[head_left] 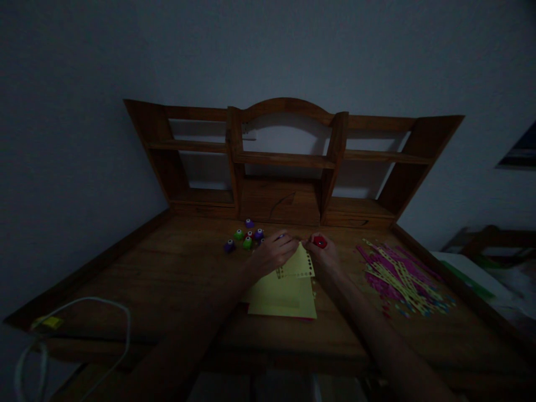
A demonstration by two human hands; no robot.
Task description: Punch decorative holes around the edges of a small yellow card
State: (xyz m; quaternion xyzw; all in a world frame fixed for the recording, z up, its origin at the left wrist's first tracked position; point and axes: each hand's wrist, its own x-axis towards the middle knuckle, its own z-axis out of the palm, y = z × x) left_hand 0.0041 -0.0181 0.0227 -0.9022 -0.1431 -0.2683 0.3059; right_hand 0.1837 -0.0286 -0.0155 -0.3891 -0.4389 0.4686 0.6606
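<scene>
My left hand (274, 254) is closed on the upper left of a small yellow paper sheet (296, 263), whose edges carry rows of punched holes. My right hand (327, 255) is wrapped round a small red craft punch (320, 242) at the sheet's upper right corner. Whether the corner sits inside the punch is too dark to tell. Below the held sheet lies a stack of larger yellow paper (280, 298), with a red or pink edge showing underneath. Left of my hands stand several purple, green and red craft punches (247, 243).
At the right, a heap of pink and yellow punched paper strips (397, 276) lies among small coloured bits. A wooden shelf unit (285, 161) rises along the desk's back. A white cable (128, 318) loops over the front left edge, near a yellow object (52, 322).
</scene>
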